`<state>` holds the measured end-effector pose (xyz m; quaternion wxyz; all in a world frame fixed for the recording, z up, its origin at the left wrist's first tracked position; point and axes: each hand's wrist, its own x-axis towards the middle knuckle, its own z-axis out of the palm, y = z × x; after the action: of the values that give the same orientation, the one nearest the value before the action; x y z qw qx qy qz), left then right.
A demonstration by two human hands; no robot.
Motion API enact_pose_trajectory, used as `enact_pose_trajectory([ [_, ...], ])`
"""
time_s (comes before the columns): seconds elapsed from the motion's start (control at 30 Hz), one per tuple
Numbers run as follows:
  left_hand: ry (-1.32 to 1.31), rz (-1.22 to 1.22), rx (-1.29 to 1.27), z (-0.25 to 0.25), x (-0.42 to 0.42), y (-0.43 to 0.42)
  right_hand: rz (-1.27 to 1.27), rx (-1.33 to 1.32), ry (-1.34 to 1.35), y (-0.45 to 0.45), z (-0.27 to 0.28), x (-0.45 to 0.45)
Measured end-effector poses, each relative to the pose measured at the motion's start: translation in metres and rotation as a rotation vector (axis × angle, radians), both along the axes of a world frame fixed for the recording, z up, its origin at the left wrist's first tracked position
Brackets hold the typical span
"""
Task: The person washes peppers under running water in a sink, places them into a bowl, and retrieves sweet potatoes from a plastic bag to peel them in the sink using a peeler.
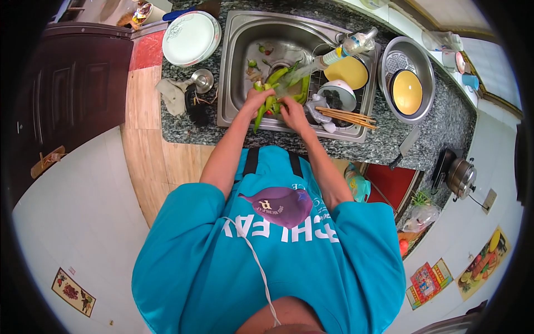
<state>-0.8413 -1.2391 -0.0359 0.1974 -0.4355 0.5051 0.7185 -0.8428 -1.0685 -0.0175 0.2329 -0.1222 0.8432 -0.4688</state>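
Evidently, your left hand (257, 100) is keeping a snug, curled hold on slender, glossy green peppers (260, 118), whose long axis is running toward the front edge of the silver metal sink (225, 106); your right hand (295, 114) is angling inward just beside them, fingers bent, their grip hidden, so you cannot tell.

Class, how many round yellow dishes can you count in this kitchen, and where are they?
2. One round yellow dish is in the right part of the rectangular steel sink; the second yellow dish sits inside the round grey metal basin. Others may be hidden underneath.
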Motion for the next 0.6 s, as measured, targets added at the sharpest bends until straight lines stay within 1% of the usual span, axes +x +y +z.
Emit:
enact_pose_trajectory([
  [0.07, 0.039, -0.018, -0.032, 0.004, 0.0, 0.002, -0.04, 0.051, -0.081, -0.001, 0.003, 0.0],
  [0.13, 0.003, 0.038, -0.189, 0.005, -0.001, 0.002, -0.048, 0.024, -0.032, -0.001, 0.003, -0.002],
  [0.2, -0.023, 0.051, -0.199, 0.002, -0.001, -0.002, -0.057, -0.005, 0.018, -0.001, -0.001, 0.0],
  [0.27, -0.046, 0.067, -0.209, -0.005, -0.002, -0.003, -0.253, 0.015, 0.053, 0.001, -0.009, 0.007],
  [0.3, -0.048, 0.116, -0.094, -0.009, -0.001, -0.002, -0.255, 0.015, 0.054, 0.001, -0.009, 0.009],
  [0.33, -0.051, 0.164, 0.021, -0.013, -0.001, 0.0, -0.304, 0.053, -0.029, 0.002, -0.008, 0.014],
  [0.37, 0.0, 0.18, 0.034, -0.018, 0.002, 0.005, -0.355, 0.091, -0.112, 0.002, -0.008, 0.018],
  [0.4, 0.0, 0.175, 0.034, -0.021, 0.003, 0.009, -0.361, 0.091, -0.112, 0.003, -0.012, 0.024],
  [0.47, 0.002, 0.304, 0.12, -0.03, -0.001, 0.018, -0.534, -0.033, -0.279, 0.004, -0.021, 0.03],
  [0.5, 0.042, 0.366, 0.177, -0.032, -0.002, 0.025, -0.541, -0.077, -0.245, 0.004, -0.02, 0.031],
  [0.53, 0.041, 0.363, 0.182, -0.035, -0.006, 0.032, -0.545, -0.073, -0.243, 0.005, -0.02, 0.031],
  [0.6, 0.143, 0.456, 0.156, -0.042, -0.011, 0.046, -0.585, -0.09, -0.146, 0.008, -0.015, 0.036],
])
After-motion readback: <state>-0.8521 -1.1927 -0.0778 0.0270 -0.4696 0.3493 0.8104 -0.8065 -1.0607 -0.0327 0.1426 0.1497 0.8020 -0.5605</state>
